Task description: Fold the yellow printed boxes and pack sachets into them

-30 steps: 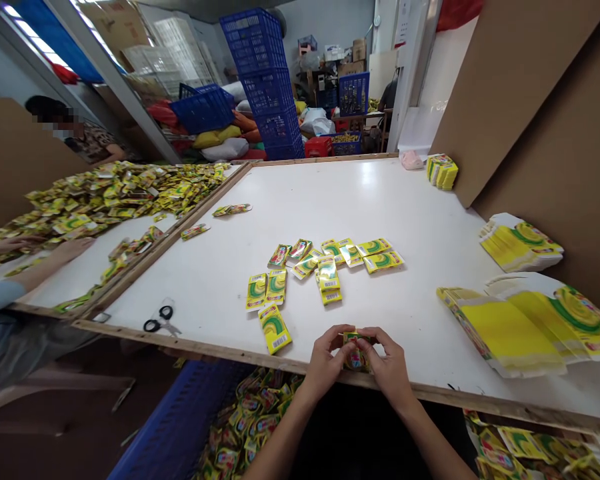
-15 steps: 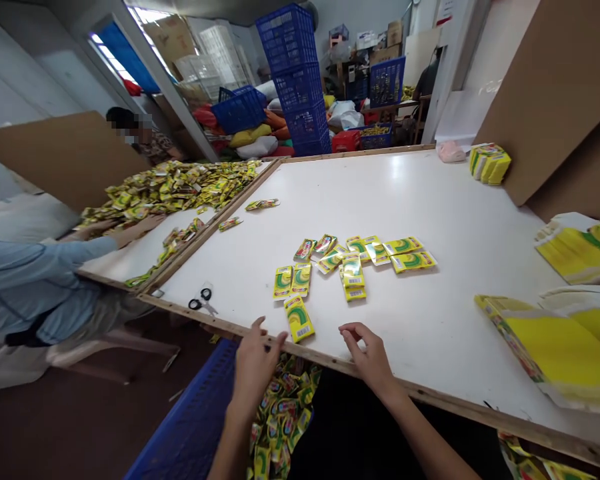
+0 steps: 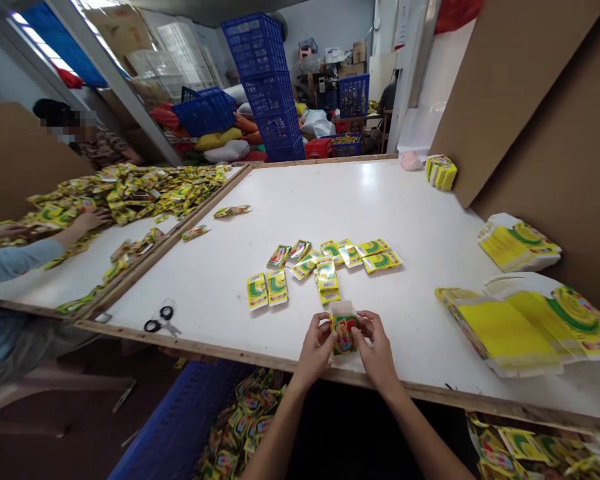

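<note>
Between my two hands is a small yellow-green carton (image 3: 344, 333) with red lettering. It is tilted up at the table's near edge, its pale top flap standing open. My left hand (image 3: 316, 348) grips its left side, thumb on the front. My right hand (image 3: 377, 347) grips the right side in the same way. Beyond them several small flat yellow cartons lie on the white table, among them a pair (image 3: 267, 289) to the left, an overlapping stack (image 3: 327, 279) in the middle, and a pair (image 3: 379, 256) farther right.
Black-handled scissors (image 3: 160, 319) lie at the left. Large bundles of flat yellow cartons (image 3: 520, 333) occupy the right side. A blue crate (image 3: 165, 420) of packets stands below the table edge. At left, a co-worker's hand (image 3: 93, 219) touches a packet heap (image 3: 165, 190).
My hands have come together and now hold a small carton. The single carton near the table edge has gone from its spot. The view has turned right.
</note>
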A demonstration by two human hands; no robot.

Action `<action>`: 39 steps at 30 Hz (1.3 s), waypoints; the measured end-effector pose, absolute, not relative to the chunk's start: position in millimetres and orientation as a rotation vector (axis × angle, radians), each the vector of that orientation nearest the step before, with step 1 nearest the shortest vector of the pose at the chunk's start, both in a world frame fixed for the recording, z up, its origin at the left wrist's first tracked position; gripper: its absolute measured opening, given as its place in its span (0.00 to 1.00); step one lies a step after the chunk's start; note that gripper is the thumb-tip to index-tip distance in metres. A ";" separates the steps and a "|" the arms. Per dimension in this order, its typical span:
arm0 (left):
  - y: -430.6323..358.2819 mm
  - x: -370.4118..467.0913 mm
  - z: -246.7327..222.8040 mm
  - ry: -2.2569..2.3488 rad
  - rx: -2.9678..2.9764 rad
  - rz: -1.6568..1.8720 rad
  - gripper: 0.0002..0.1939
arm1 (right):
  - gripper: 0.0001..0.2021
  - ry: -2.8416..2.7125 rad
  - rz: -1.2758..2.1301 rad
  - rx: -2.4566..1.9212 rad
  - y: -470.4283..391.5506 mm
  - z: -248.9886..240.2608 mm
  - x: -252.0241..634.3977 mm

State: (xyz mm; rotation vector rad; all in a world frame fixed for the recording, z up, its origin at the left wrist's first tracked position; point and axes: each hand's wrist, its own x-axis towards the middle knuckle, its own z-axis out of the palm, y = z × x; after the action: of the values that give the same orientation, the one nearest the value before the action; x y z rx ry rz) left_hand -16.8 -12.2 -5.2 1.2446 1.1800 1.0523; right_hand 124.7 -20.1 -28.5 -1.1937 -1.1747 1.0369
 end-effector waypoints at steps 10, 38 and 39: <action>-8.3 -15.9 -5.3 0.999 1.207 0.998 0.14 | 0.10 -1.328 1.085 -1.145 -19.6 -19.8 148.6; -0.7 2.5 -7.1 1.192 1.221 1.162 0.08 | 0.11 -1.337 0.950 -1.239 -10.4 -13.7 151.2; -2.1 0.9 -7.0 1.185 1.225 1.155 0.08 | 0.11 -1.339 0.953 -1.231 -12.6 -13.9 151.8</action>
State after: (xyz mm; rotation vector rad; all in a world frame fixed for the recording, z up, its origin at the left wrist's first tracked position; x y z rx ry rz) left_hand 0.9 -2.1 -7.0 1.2246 1.1852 1.1546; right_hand 151.8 -12.6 -13.9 -1.2308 -1.3394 0.9526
